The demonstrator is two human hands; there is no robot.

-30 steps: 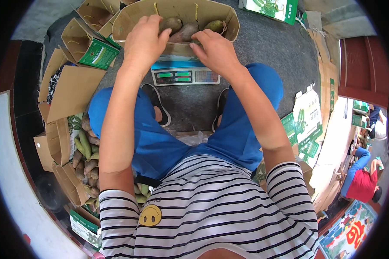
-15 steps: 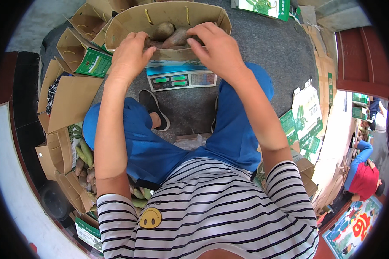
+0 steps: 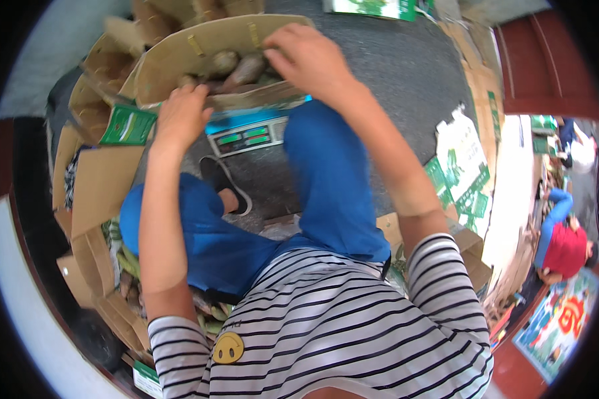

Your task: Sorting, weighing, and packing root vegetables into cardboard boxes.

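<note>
A cardboard box (image 3: 173,56) with yellow cord handles stands in front of me, holding several brown root vegetables (image 3: 245,72). My left hand (image 3: 183,116) is closed over the near left part of its rim, thumb on the outside. Over the right end of the box is my right hand (image 3: 309,60), fingers bent and spread from the thumb, with nothing seen between them; whether it touches the rim is unclear. Beneath the box sits a digital scale (image 3: 246,137) with green lit displays, partly covered by the box and my right knee.
Open cardboard boxes (image 3: 103,193) line my left side, with long vegetables (image 3: 128,263) among them. Green and white flattened cartons (image 3: 462,159) lie to the right. A person in red (image 3: 566,249) bends at the far right. My shoe (image 3: 226,186) is close to the scale.
My view has turned, so the box and scale appear lower and further left. My right hand has shifted toward the box's right end; my left hand is lower on its near left side.
</note>
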